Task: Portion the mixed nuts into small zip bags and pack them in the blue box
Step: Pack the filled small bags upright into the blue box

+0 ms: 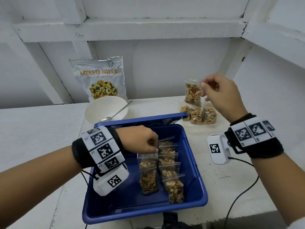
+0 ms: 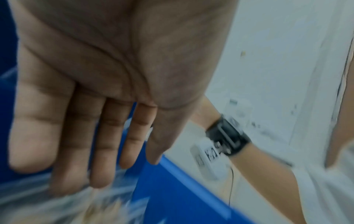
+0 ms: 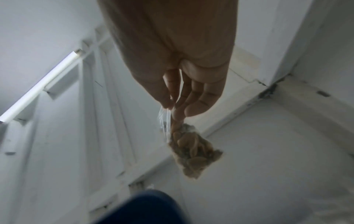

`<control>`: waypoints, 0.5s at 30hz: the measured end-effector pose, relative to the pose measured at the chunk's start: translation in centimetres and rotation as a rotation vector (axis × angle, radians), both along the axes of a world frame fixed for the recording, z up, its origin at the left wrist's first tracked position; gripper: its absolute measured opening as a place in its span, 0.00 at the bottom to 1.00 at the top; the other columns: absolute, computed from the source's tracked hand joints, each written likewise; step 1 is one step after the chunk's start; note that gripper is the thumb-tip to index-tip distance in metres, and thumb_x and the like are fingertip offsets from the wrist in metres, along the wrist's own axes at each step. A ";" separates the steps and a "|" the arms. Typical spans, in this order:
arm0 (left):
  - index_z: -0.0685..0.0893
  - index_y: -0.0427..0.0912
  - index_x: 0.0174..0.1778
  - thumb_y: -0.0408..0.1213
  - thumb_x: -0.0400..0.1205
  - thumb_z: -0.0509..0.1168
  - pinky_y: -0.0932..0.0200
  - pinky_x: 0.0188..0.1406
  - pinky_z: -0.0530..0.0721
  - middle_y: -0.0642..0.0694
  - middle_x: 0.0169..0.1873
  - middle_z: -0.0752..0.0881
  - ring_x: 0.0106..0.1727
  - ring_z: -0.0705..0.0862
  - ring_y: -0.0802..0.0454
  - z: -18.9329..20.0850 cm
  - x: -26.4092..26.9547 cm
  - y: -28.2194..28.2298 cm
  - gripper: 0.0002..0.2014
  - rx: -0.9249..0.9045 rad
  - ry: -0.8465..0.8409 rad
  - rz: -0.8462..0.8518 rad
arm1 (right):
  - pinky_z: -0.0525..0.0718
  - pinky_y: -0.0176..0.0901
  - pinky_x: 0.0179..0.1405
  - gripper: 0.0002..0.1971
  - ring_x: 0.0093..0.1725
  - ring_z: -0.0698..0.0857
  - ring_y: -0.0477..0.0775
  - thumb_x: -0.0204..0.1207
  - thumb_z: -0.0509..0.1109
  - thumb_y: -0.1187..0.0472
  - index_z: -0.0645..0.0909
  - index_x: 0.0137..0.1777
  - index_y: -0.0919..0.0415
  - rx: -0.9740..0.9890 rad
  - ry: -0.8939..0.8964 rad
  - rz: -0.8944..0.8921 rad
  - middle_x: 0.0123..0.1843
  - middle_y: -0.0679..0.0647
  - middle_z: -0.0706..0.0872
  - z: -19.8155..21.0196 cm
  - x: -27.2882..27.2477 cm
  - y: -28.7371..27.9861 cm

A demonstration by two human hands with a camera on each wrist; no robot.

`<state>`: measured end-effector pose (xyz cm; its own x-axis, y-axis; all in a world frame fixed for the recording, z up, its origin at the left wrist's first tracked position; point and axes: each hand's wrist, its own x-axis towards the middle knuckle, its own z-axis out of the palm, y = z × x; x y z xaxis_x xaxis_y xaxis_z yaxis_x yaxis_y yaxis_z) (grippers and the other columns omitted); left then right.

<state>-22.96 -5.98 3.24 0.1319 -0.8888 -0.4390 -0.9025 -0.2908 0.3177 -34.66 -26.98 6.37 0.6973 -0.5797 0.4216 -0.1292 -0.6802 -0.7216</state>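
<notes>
The blue box [image 1: 148, 210] stands on the white table in front of me and holds several small zip bags of nuts [image 1: 170, 162]. My left hand [image 1: 154, 148] is inside it, fingertips on the top edge of an upright bag [image 1: 148, 177]. In the left wrist view the left hand [image 2: 134, 166] shows straight fingers above blurred bags [image 2: 95, 209] and the box wall [image 2: 182, 189]. My right hand [image 1: 203, 86] pinches the top of a filled zip bag [image 1: 192, 95], hanging clear of the table at the back right. The right wrist view shows those fingers [image 3: 172, 107] and the bag [image 3: 193, 151].
A pile of filled bags [image 1: 199, 115] lies on the table under the held one. The mixed nuts pouch [image 1: 100, 78] leans on the back wall behind a white bowl [image 1: 105, 109] with a spoon [image 1: 118, 111]. The blue lid [image 1: 148, 119] lies behind the box. A cable [image 1: 239, 195] runs along the right.
</notes>
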 end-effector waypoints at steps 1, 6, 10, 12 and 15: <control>0.82 0.44 0.56 0.47 0.83 0.61 0.62 0.49 0.79 0.52 0.48 0.85 0.45 0.80 0.58 0.6 0.1 0.1 0.13 -0.060 0.015 0.022 | 0.84 0.35 0.40 0.03 0.40 0.83 0.45 0.80 0.64 0.62 0.78 0.50 0.56 -0.012 -0.027 0.022 0.39 0.45 0.82 0.8 -0.3 0.7; 0.83 0.46 0.47 0.41 0.82 0.63 0.64 0.44 0.82 0.53 0.36 0.87 0.38 0.85 0.59 3.4 -0.7 1.3 0.06 -0.567 0.219 0.239 | 0.83 0.32 0.38 0.03 0.37 0.83 0.42 0.80 0.65 0.63 0.79 0.48 0.56 -0.024 -0.106 0.123 0.38 0.42 0.82 3.1 -1.3 4.3; 0.79 0.44 0.57 0.43 0.82 0.62 0.56 0.38 0.88 0.50 0.43 0.85 0.42 0.87 0.53 4.2 -1.3 1.5 0.11 -0.913 0.424 0.526 | 0.85 0.34 0.37 0.06 0.35 0.85 0.43 0.79 0.67 0.65 0.80 0.44 0.53 0.080 -0.104 0.243 0.35 0.46 0.84 3.0 -1.5 6.9; 0.79 0.44 0.56 0.41 0.82 0.62 0.56 0.39 0.88 0.50 0.46 0.84 0.46 0.86 0.52 4.0 -1.3 1.5 0.09 -1.006 0.445 0.568 | 0.86 0.36 0.38 0.06 0.34 0.86 0.43 0.78 0.67 0.67 0.80 0.44 0.54 0.157 -0.102 0.295 0.34 0.46 0.85 2.5 -1.4 7.9; 0.82 0.42 0.47 0.35 0.83 0.62 0.55 0.40 0.89 0.48 0.41 0.85 0.45 0.86 0.53 3.7 -1.1 1.8 0.04 -1.049 0.503 0.574 | 0.87 0.37 0.39 0.06 0.33 0.87 0.45 0.77 0.68 0.67 0.81 0.43 0.54 0.242 -0.095 0.320 0.30 0.49 0.86 1.5 -1.2 8.8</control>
